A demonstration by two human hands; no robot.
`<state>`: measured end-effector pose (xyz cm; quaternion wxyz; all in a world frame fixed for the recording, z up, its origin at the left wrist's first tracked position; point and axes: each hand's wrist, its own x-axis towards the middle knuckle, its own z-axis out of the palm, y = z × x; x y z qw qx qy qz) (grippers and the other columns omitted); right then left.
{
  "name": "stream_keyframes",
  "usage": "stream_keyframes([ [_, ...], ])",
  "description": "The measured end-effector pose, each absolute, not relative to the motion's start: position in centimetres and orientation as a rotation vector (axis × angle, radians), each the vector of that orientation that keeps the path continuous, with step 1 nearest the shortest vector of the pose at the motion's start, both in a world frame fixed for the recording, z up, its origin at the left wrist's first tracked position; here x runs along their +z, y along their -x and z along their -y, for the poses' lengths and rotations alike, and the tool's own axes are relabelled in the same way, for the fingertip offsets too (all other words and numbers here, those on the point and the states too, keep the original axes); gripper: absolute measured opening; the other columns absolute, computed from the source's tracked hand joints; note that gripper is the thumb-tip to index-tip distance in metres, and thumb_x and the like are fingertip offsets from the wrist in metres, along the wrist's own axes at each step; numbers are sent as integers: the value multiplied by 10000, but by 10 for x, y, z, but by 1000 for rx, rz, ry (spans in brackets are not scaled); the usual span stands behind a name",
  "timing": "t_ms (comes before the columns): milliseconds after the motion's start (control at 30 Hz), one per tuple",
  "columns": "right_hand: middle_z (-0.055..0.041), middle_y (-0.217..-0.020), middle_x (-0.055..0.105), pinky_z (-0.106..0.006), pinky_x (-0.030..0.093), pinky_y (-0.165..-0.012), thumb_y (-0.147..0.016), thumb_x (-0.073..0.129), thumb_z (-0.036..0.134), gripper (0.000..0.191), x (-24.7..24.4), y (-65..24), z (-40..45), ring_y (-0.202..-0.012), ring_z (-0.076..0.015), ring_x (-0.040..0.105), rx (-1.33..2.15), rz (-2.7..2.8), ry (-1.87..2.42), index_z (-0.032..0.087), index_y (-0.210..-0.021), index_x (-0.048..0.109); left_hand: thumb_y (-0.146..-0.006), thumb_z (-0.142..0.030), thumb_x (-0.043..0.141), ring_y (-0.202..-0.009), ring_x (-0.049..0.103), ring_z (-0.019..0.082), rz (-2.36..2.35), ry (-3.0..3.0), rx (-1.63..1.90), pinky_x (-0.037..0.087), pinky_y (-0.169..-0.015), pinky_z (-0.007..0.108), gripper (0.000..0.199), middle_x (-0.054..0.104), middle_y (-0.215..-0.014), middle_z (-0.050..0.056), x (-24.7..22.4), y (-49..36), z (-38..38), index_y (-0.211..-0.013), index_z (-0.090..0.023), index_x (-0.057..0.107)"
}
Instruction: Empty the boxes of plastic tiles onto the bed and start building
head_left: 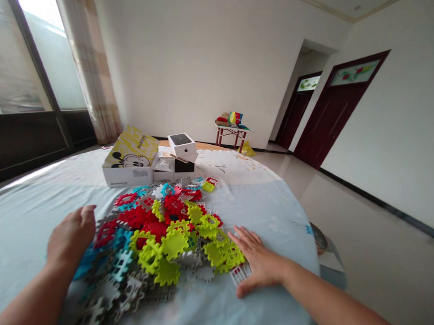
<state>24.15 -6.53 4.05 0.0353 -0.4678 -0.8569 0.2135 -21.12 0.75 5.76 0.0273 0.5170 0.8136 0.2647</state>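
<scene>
A: Quick check, 12 = straight away from you. R hand?

B: Your R hand [257,257] is palm down, fingers slightly fanned, thumb well out; nothing pinched AFAICT. It's at approx 3 to 4 o'clock of the tile pile [157,228].

A: What's under it?

B: A grey grid tile [237,275], partly covered, approx 8 o'clock from your palm, near your thumb. Contact looks likely, not 100%. Long axis: can't tell, your hand hides the rest.

A: L hand?

B: Your L hand [71,235] is side-on, fingers curled in. Tips hidden, so can't tell if it's pinching anything. Blue tile [83,266] just beside it, approx 5 o'clock.

A: Key relation?

B: Pile sits b/w your hands: approx 10 o'clock from your R, 3 from your L. Its long axis runs approx 7 to 1. Lime tiles [175,243] are nearer your R; the dark red tile [106,233] is nearer your L, at 3.

A: Far side?

B: Yellow box [133,151] at the pile's 11, white box [181,143] stacked at approx 12. Both well apart from your hands.
</scene>
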Motion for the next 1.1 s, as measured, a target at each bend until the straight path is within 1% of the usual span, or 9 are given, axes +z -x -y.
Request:
stream_keyframes([
  [167,-187,-1470,-3,-464,65,-1095,-612,551,697,1108,30,-208,41,-1347,-310,-7,598,2610,1375,101,-1411,68,-863,-364,140,-1125,485,328,-2501,-1543,881,409,-876,429,551,552,-1199,175,56,216,-7,-1165,-137,542],
  [267,-237,-1451,94,-445,122,-1097,-579,616,659,1155,21,-174,18,-1343,-320,57,588,2561,1328,33,-1398,95,-861,-367,142,-1125,491,311,-2488,-1516,912,417,-875,416,549,563,-1191,163,55,218,-8,-1154,-145,550],
  [467,-258,-1417,185,-443,169,-1080,-528,729,507,1153,13,-125,-11,-1326,-328,128,555,2495,1166,8,-1381,137,-851,-385,123,-1161,460,301,-2473,-1461,912,392,-907,405,567,538,-1221,161,51,220,-10,-1161,-152,537],
  [533,-219,-1381,297,-436,215,-1056,-526,726,522,1087,24,-124,-16,-1285,-316,241,550,2500,1057,59,-1372,223,-847,-403,111,-1167,454,296,-2467,-1456,900,383,-918,392,581,535,-1223,158,50,221,-10,-1159,-157,536],
  [600,-131,-1237,494,-403,302,-994,-555,703,544,841,40,-130,-25,-1153,-274,419,523,2463,984,155,-1257,449,-843,-429,99,-1158,462,298,-2464,-1453,884,386,-912,388,597,542,-1211,155,49,222,-9,-1150,-164,538],
  [667,-60,-965,623,-331,390,-878,-670,613,546,454,53,-139,-43,-950,-208,538,483,2343,1036,189,-949,639,-838,-449,88,-1148,470,297,-2463,-1459,875,387,-907,385,608,551,-1199,147,50,221,-8,-1139,-175,540],
  [767,-31,-722,627,-257,425,-736,-842,407,467,400,59,-150,-89,-742,-149,573,375,2032,1324,172,-689,630,-834,-470,70,-1138,477,294,-2467,-1484,868,386,-907,385,622,556,-1188,134,51,220,-7,-1126,-186,540],
  [933,-113,-939,643,-301,390,-838,-828,480,363,277,44,-148,-173,-935,-203,567,299,1895,1505,131,-867,626,-825,-513,37,-1107,502,296,-2502,-1543,853,405,-888,397,655,566,-1175,118,48,222,-7,-1094,-211,552],
  [1100,-148,-1026,636,-349,382,-887,-820,495,404,339,26,-128,-196,-1030,-242,549,392,1958,1546,117,-944,626,-823,-516,53,-1080,525,282,-2505,-1579,835,426,-864,380,637,604,-1116,104,42,224,-10,-1056,-222,569],
])
